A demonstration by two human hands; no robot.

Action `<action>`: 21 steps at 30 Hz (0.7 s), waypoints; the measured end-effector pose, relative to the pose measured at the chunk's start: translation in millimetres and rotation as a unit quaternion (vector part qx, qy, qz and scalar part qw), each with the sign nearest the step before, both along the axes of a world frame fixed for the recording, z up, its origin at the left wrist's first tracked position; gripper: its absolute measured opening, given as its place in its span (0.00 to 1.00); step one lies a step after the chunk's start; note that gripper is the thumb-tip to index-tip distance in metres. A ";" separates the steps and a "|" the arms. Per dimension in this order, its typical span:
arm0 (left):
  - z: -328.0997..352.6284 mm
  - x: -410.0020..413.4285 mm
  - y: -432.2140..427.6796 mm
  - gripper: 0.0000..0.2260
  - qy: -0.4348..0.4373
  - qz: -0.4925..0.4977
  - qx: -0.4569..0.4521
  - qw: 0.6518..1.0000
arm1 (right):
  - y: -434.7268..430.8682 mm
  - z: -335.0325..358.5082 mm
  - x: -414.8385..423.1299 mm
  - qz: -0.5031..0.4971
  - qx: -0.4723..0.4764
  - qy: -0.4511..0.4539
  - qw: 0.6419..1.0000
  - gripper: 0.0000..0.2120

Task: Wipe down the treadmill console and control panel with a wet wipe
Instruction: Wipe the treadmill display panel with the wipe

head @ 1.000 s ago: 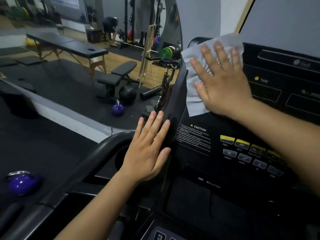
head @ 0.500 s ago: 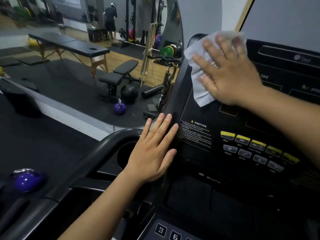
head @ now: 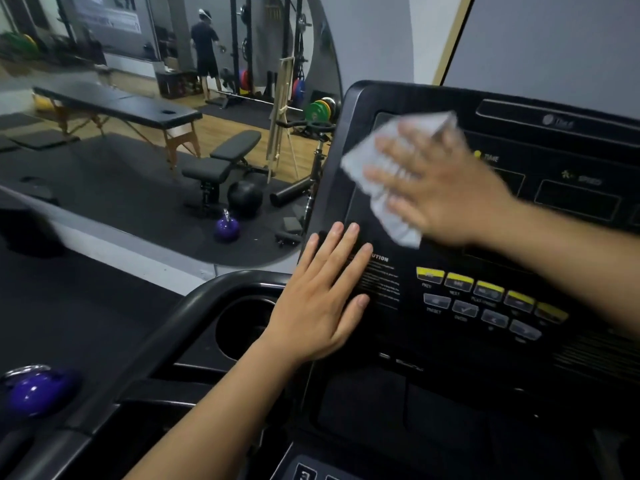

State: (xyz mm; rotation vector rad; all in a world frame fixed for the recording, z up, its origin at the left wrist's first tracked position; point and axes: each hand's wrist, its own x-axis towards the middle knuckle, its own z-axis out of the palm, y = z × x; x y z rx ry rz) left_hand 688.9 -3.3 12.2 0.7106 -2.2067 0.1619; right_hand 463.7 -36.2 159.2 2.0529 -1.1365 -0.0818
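At the far left a glossy purple kettlebell (head: 38,393) sat on the dark floor mat, apart from the work. Next came the black round cup holder (head: 242,327) sunk into the treadmill's side tray, and just beside it the left hand (head: 322,303) lay flat and released, fingers spread, its palm on the console's left edge and its fingertips over the white-lettered caution label (head: 382,282); it gripped nothing and seemed only to brace. Above and to the right, the right hand (head: 446,192) pressed a crumpled pale grey wet wipe (head: 384,188) flat against the upper left of the black glossy treadmill console (head: 571,140), fingers splayed over the cloth rather than clenched round it; both hand and wipe were blurred. The step in hand appeared to be the wiping of the upper display area. Further right and lower, the row of yellow rectangular buttons (head: 488,289) and the grey buttons (head: 464,308) beneath them looked not yet covered. The next move would probably call for carrying the wipe rightward across the display windows, then down over the buttons with light, even pressure, and for shifting the left hand off the label so that patch could be cleaned.
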 end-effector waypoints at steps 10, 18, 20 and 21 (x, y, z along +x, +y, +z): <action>-22.2 -21.6 -6.4 0.25 0.021 0.017 0.025 0.999 | 55.0 -75.0 9.4 -0.005 0.015 -0.019 1.000 0.26; -21.4 -23.4 -3.8 0.25 0.034 0.016 0.037 0.999 | 4.0 39.7 -30.2 -0.156 -0.055 -0.067 0.984 0.30; -22.1 -22.9 -3.5 0.24 0.051 0.004 0.044 0.998 | -3.3 29.7 -5.1 -0.162 -0.076 -0.083 0.980 0.30; -19.7 -23.1 -1.7 0.24 0.083 -0.010 0.062 0.995 | -2.1 14.7 7.2 -0.146 -0.071 -0.081 0.983 0.30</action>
